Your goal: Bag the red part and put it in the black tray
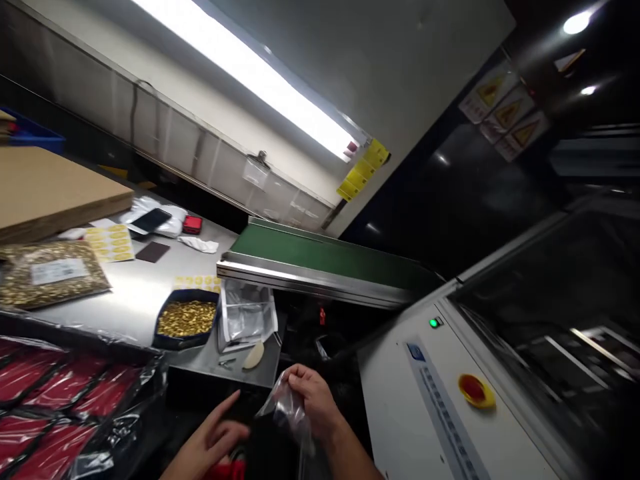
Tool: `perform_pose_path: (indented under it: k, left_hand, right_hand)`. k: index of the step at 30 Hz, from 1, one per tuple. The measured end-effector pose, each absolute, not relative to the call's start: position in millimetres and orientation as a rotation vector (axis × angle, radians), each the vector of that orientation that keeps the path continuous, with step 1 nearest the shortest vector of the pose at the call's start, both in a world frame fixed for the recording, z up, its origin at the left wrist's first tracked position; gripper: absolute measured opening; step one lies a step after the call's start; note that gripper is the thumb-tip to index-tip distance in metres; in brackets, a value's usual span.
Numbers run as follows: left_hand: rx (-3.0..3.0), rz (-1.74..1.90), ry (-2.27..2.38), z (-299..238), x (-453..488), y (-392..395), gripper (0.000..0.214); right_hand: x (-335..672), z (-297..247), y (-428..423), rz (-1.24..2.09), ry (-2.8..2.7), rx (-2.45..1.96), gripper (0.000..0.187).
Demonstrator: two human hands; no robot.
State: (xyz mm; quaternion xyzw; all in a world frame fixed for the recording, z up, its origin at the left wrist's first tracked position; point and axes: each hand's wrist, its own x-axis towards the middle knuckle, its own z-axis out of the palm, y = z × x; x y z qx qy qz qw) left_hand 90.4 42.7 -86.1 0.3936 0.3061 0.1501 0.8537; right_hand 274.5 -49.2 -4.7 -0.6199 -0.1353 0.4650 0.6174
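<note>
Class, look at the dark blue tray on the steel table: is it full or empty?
Full: the tray holds a heap of small gold pieces almost up to its rim.

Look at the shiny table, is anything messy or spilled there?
Nothing is spilled. The gold bits stay inside the blue tray and the sealed bag. A crumpled clear bag lies beside the tray, and a white rag sits loose farther back. The right hand pinches a clear plastic bag.

No wording can be read anywhere. The three triangle warning signs (pixel 505 113), the yellow labels (pixel 363 169), the white label on the bag of gold pieces (pixel 57 271) and the machine's strip label (pixel 440 407) are all too blurred.
</note>
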Motion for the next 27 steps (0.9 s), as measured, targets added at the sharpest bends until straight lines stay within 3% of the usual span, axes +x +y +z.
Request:
perform_pose_path:
  k: [5, 12, 17, 21, 27]
  left_hand:
    - [0.964, -0.101, 0.178, -50, 123, 28, 0.047]
    - [0.782, -0.004, 0.469, -51, 109, -15, 0.052]
    - [0.720, 0.058, 0.582, -50, 103, -53, 0.057]
    - [0.644, 0.033, 0.605, -34, 96, -92, 0.053]
    - [0.605, 0.035, 0.847, -26, 83, -148, 0.049]
  right_hand:
    - [247, 7, -104, 1.063, -0.145, -1.349, 0.035]
    - [236, 5, -176, 1.009, 0.078, -1.179, 0.069]
    - [218, -32, -225, 0.888, -0.246, -1.559, 0.100]
    - [216, -48, -252, 0.770, -0.202, -1.674, 0.055]
    - [230, -44, -296, 0.783, -0.131, -1.580, 0.063]
